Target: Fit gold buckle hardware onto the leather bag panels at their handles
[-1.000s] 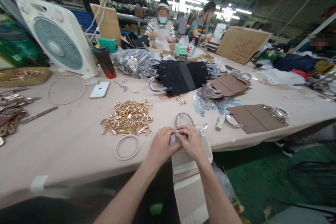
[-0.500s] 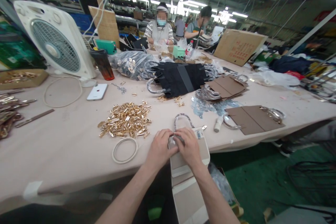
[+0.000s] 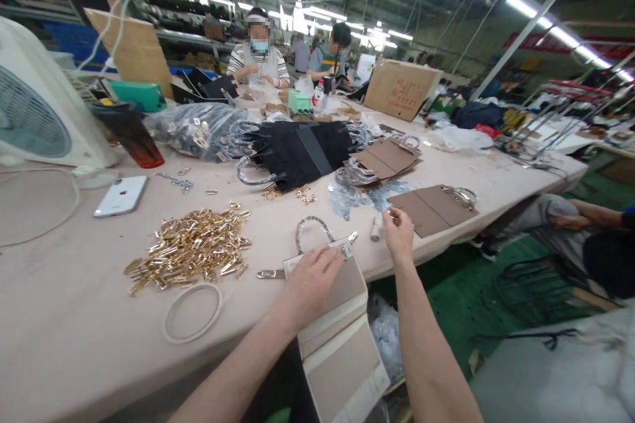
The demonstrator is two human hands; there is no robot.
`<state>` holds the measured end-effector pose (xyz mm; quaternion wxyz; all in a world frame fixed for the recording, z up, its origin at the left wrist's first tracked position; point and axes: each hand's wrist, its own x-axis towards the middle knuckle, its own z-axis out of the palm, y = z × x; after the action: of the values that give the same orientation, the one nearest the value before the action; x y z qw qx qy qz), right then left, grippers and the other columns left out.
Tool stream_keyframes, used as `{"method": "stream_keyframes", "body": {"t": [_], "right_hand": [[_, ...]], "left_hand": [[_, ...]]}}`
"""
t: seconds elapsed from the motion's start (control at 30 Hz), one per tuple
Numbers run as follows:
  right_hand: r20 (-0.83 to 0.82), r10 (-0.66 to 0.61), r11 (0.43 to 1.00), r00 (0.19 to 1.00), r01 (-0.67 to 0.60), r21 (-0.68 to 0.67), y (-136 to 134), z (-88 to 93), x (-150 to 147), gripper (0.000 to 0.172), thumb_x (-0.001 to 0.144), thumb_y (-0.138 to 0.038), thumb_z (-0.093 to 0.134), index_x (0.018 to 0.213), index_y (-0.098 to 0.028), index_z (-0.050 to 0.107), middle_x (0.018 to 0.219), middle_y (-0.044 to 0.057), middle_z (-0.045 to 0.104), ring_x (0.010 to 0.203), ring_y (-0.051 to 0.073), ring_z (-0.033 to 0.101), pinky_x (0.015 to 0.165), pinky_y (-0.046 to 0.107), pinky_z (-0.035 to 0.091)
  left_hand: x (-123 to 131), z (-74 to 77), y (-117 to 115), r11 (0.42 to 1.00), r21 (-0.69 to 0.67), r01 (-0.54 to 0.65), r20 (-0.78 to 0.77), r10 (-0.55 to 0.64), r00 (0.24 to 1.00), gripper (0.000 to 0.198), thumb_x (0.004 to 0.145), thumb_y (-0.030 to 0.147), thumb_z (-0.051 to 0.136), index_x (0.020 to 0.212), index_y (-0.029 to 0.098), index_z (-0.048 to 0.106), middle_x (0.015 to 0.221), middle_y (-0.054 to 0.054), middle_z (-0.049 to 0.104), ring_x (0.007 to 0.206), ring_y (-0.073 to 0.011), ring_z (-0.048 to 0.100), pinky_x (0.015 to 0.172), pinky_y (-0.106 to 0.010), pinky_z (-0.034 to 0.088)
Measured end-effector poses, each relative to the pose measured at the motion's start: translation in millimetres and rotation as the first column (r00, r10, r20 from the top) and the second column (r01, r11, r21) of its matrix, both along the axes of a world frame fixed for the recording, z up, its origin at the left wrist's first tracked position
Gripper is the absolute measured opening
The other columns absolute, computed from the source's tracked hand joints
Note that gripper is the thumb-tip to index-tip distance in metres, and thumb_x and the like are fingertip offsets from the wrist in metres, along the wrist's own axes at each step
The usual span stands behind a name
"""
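A partly made handbag (image 3: 342, 291), beige with pale edging, lies at the table's front edge, one part hanging down over it. My left hand (image 3: 313, 281) rests flat across its upper part, fingers stretched out. A plastic-wrapped handle (image 3: 315, 221) arches behind that hand. From the bag's left side sticks out a strap end with a metal plate (image 3: 270, 274). My right hand (image 3: 399, 234) is off the bag, fingertips pinched together beside a small white bottle (image 3: 376, 230). Whatever the fingertips hold is too small to name.
A pile of gold metal fittings (image 3: 193, 248) and a tape roll (image 3: 192, 312) lie on the left. Brown bag panels (image 3: 431, 208), black bag pieces (image 3: 302, 152), a phone (image 3: 120, 196) and a tumbler (image 3: 131, 135) are farther back. Co-workers sit across the table and at the right.
My right hand has left the bag and moved right to the small bottle. My left hand has flattened onto the bag. The view has turned right.
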<state>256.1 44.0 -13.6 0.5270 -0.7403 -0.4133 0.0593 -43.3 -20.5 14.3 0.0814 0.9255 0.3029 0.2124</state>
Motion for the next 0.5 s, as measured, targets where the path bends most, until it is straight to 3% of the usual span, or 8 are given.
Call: {"method": "stream_keyframes", "body": {"t": [0.13,0.23,0.37,0.5], "right_hand": [[0.152,0.026,0.987,0.988,-0.001,-0.162,18,-7.4,7,0.072,0.074,-0.062,0.072,0.122,-0.008,0.070,0.121,0.026,0.066,0.119,0.038,0.059,0.105,0.048,0.044],[0.252,0.055,0.966,0.966,0.012,-0.259,21,-11.4,4,0.072,0.069,-0.051,0.078,0.126,-0.009,0.067,0.130,0.027,0.060,0.126,0.040,0.055,0.108,0.047,0.041],[0.088,0.089,0.977,0.992,-0.069,-0.204,20,-10.4,8,0.054,0.063,-0.037,0.081,0.110,-0.011,0.073,0.119,0.024,0.068,0.121,0.040,0.059,0.106,0.047,0.041],[-0.123,0.172,0.977,0.977,-0.185,-0.105,16,-1.3,10,0.038,0.071,-0.044,0.074,0.095,-0.016,0.073,0.095,0.012,0.076,0.096,0.030,0.068,0.089,0.040,0.052]], "left_hand": [[28,-4.5,6,0.998,-0.002,-0.064,-0.092,0.064,0.994,0.045,0.097,0.024,0.058,0.141,0.016,0.055,0.152,-0.012,0.055,0.135,-0.0323,0.050,0.111,-0.049,0.046],[30,-12.6,9,0.994,0.009,-0.105,-0.093,0.106,0.990,0.049,0.097,0.039,0.064,0.140,0.018,0.057,0.152,-0.010,0.056,0.134,-0.0325,0.051,0.109,-0.048,0.047],[21,-22.1,14,0.992,0.033,-0.122,-0.074,0.124,0.990,0.051,0.100,0.045,0.060,0.143,0.017,0.057,0.152,-0.009,0.057,0.137,-0.0305,0.049,0.113,-0.047,0.042],[20,-27.0,18,0.988,0.032,-0.148,-0.059,0.150,0.987,0.048,0.101,0.045,0.058,0.140,0.018,0.059,0.149,-0.009,0.061,0.136,-0.0287,0.051,0.114,-0.046,0.041]]}}
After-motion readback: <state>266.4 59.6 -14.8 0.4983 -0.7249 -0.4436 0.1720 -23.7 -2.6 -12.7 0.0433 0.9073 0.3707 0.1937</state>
